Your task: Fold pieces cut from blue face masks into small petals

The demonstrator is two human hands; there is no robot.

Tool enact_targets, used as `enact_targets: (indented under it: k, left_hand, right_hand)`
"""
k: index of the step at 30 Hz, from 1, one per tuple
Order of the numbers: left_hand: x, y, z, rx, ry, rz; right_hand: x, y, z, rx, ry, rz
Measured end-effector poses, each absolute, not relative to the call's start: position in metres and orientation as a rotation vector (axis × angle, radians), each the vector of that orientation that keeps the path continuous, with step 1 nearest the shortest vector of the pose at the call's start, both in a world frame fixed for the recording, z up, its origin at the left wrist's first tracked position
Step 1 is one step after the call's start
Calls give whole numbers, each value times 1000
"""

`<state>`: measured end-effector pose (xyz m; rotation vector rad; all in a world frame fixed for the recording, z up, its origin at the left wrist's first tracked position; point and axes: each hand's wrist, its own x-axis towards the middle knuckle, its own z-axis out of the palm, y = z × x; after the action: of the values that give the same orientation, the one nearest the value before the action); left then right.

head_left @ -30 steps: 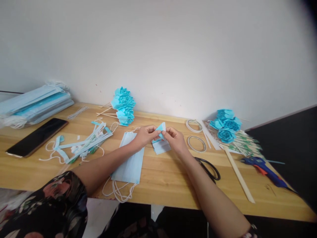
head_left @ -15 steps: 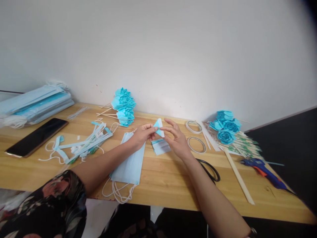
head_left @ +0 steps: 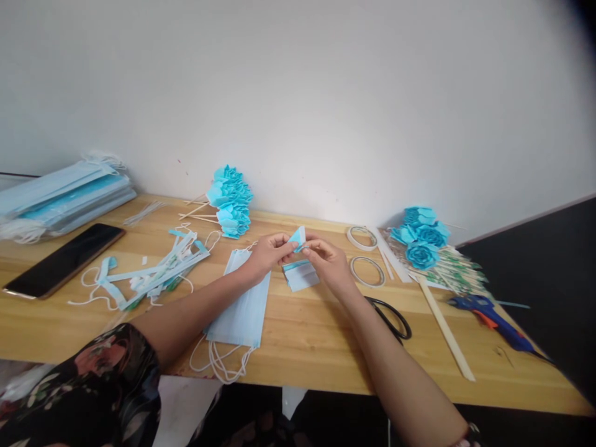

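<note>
A small folded piece of blue-and-white mask fabric (head_left: 297,236) is pinched between my two hands above the table. My left hand (head_left: 270,253) grips its left side with thumb and fingers. My right hand (head_left: 329,261) has thumb and fingertips closed on its lower right corner. Below the hands lies a cut blue-and-white fabric piece (head_left: 302,277), partly covered by my fingers. A flat light-blue face mask (head_left: 239,310) with white ear loops rests under my left forearm. Black-handled scissors (head_left: 395,320) lie beside my right forearm, partly hidden by it.
Blue fabric flowers (head_left: 230,198) on sticks lie at the back left, others (head_left: 421,239) at the right. Two tape rolls (head_left: 367,271), a pale wooden strip (head_left: 447,329) and a blue glue gun (head_left: 496,323) are rightward. Mask scraps (head_left: 158,273), a phone (head_left: 65,259) and packed masks (head_left: 69,195) are leftward.
My right fingers, spread out before, have closed onto the fabric's lower right corner, which now looks folded over. My left hand keeps its pinch. The view has shifted slightly.
</note>
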<state>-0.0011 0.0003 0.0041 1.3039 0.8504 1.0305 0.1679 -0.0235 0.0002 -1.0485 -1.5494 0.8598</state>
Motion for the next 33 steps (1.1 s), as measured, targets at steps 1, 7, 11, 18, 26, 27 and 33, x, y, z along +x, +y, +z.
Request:
enact_targets:
  k: [1, 7, 11, 18, 26, 27, 33]
  left_hand:
    - [-1, 0, 5, 1314, 852, 1031]
    - [1, -2, 7, 1319, 871, 1036]
    - [1, -2, 8, 1330, 874, 1033]
    - [1, -1, 4, 1343, 865, 1037]
    - [1, -1, 3, 1369, 862, 1048]
    - [1, -1, 4, 1374, 861, 1051]
    - [1, -1, 3, 1412, 862, 1042]
  right_hand:
    - [168, -23, -1, -1054, -1526, 893]
    - [166, -23, -3, -1139, -1442, 957]
    - [165, -22, -3, -1137, -1424, 960]
    - [165, -21, -2, -1107, -1366, 1040]
    - [165, -21, -7, -1055, -1335, 1130]
    - [166, -21, -7, -1058, -1335, 1126]
    - [167, -20, -8, -1097, -1337, 1082]
